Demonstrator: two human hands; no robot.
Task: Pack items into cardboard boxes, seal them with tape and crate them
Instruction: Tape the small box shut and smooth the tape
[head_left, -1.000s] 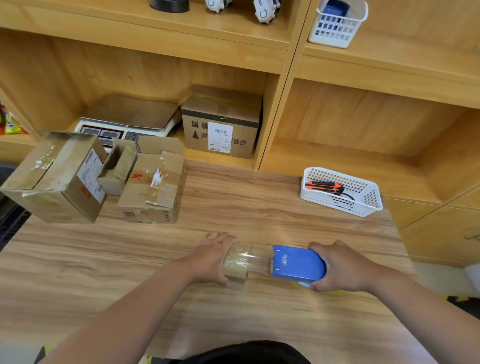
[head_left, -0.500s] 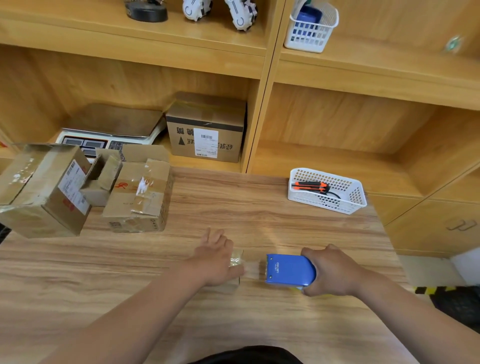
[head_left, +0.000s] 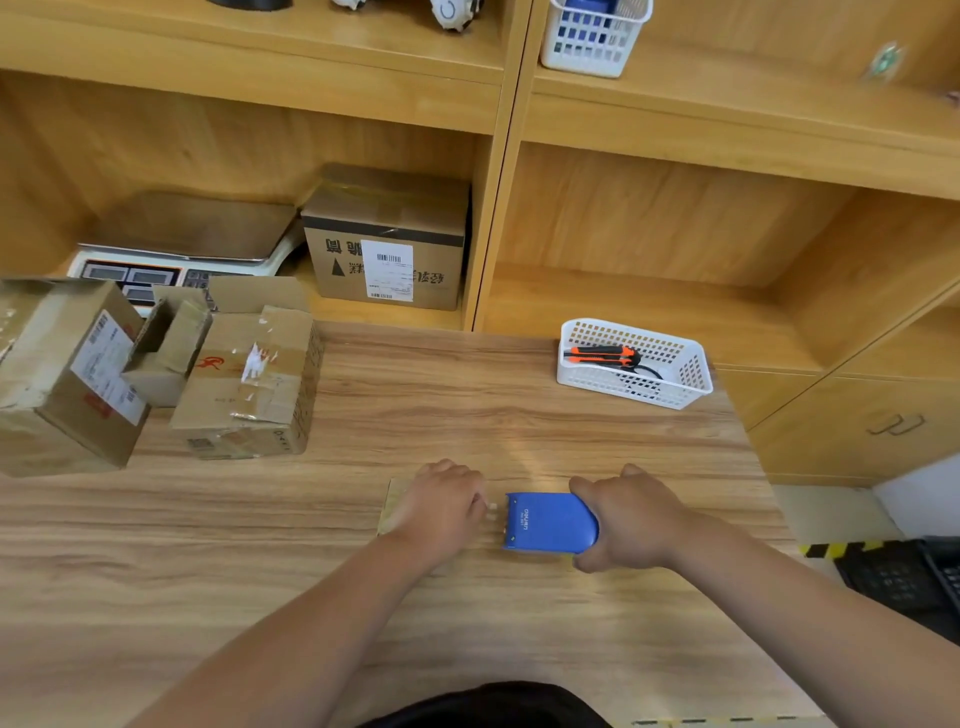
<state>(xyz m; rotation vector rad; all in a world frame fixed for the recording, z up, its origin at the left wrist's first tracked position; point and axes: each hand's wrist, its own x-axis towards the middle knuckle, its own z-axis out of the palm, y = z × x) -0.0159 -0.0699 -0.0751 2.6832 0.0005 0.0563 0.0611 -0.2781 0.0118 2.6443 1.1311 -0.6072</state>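
Note:
A small cardboard box (head_left: 390, 503) lies on the wooden table (head_left: 467, 405) near its front middle, mostly hidden under my left hand (head_left: 445, 506), which presses down on its top. Just right of it my right hand (head_left: 631, 519) grips a blue tape dispenser (head_left: 549, 521), its front edge close to the box. Several larger taped cardboard boxes stand at the table's left: a labelled one (head_left: 67, 379), a small open one (head_left: 169, 345) and a taped one (head_left: 254, 384).
A white basket (head_left: 685, 382) with an orange utility knife (head_left: 602, 356) sits at the table's back right. In the shelf behind are a scale (head_left: 192, 244) and a labelled box (head_left: 387, 239). Another white basket (head_left: 592, 36) stands on the upper shelf.
The stretch of clear tape seen between box and dispenser has closed up; the dispenser now sits close against the box. My left hand has flattened over the box top.

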